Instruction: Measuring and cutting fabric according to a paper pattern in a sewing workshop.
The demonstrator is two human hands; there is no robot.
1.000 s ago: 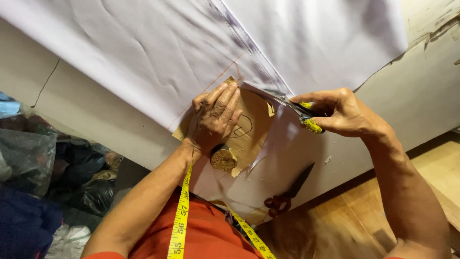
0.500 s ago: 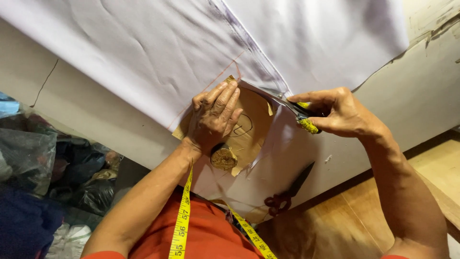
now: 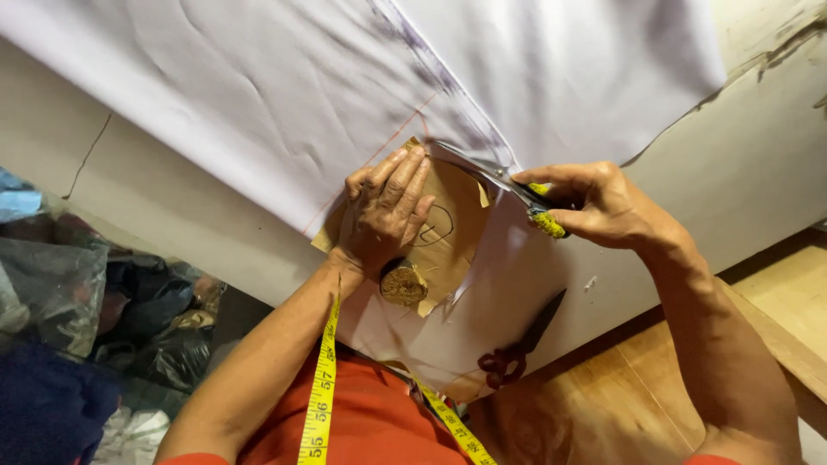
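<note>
My left hand (image 3: 385, 209) lies flat, fingers spread, pressing a brown cardboard pattern (image 3: 448, 237) onto pale lilac fabric (image 3: 258, 95) spread over the table. My right hand (image 3: 603, 207) grips scissors with yellow-wrapped handles (image 3: 517, 191); their blades point left along the pattern's top edge, at the fabric. A round brownish weight (image 3: 403, 282) sits on the pattern just below my left hand. A thin red chalk line (image 3: 379, 155) runs across the fabric beside the pattern.
A second pair of scissors with dark blades and red handles (image 3: 521, 344) lies on the fabric near the table edge. A yellow measuring tape (image 3: 320, 387) hangs round my neck over an orange shirt. Dark bags and cloth (image 3: 77, 319) are piled at left; wooden floor (image 3: 620, 405) at right.
Almost nothing differs: both hands keep their positions, and the scissors stay at the pattern's top edge.
</note>
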